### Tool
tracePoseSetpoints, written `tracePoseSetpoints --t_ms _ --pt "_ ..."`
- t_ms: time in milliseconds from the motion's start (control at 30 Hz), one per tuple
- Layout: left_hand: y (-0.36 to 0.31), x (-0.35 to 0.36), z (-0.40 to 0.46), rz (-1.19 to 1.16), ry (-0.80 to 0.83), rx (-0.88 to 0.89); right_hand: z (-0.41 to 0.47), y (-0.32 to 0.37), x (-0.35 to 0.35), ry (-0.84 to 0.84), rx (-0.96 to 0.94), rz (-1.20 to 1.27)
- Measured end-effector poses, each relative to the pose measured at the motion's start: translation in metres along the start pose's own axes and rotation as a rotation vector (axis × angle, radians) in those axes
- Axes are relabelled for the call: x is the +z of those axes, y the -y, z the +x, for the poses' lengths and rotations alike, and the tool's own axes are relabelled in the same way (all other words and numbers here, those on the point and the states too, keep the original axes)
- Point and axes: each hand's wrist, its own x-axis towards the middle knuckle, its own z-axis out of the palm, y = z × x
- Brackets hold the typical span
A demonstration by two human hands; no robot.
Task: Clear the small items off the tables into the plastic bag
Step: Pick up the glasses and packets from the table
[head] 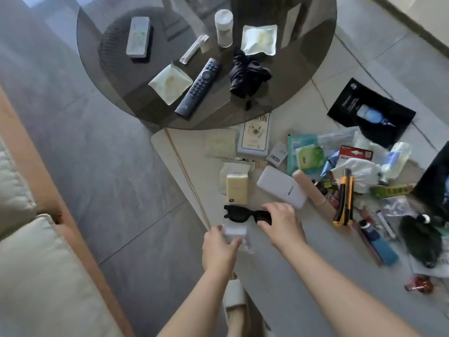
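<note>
My right hand (281, 222) pinches one end of a pair of black sunglasses (239, 215) that lies on the pale low table (279, 263). Just below the glasses, my left hand (218, 249) grips a small clear plastic packet (234, 233) at the table's left edge. Beyond them lie a yellow packet (237, 192), a white power bank (281, 189) and a beige tube (308, 188). The round dark glass table (116, 76) behind carries a remote (199, 87), a white jar (223, 27), a black cloth (247, 76) and flat white sachets (170, 83). I see no plastic bag.
The right side of the pale table is crowded: a yellow utility knife (345, 203), a blue lighter (381, 244), wipes packets (308, 154), a black pouch (371, 113), a dark fluffy thing (422, 237). A cushioned sofa (36, 263) stands at left. My slippered foot (234, 297) is below the table edge.
</note>
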Motion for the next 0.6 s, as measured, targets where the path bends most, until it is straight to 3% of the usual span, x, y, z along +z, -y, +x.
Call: tracePoseSetpoints --t_ms 133,333,600 --pt "-0.003 0.013 0.014 0.103 -0.102 -0.028 0.015 0.0 0.02 -0.04 0.035 -0.115" --pt "-0.002 0.013 0.018 0.068 -0.016 0.038 0.016 -0.004 0.017 0.024 0.072 -0.144" --pt "-0.02 -0.029 -0.001 -0.211 0.022 0.149 -0.007 -0.011 -0.025 0.197 0.195 0.171"
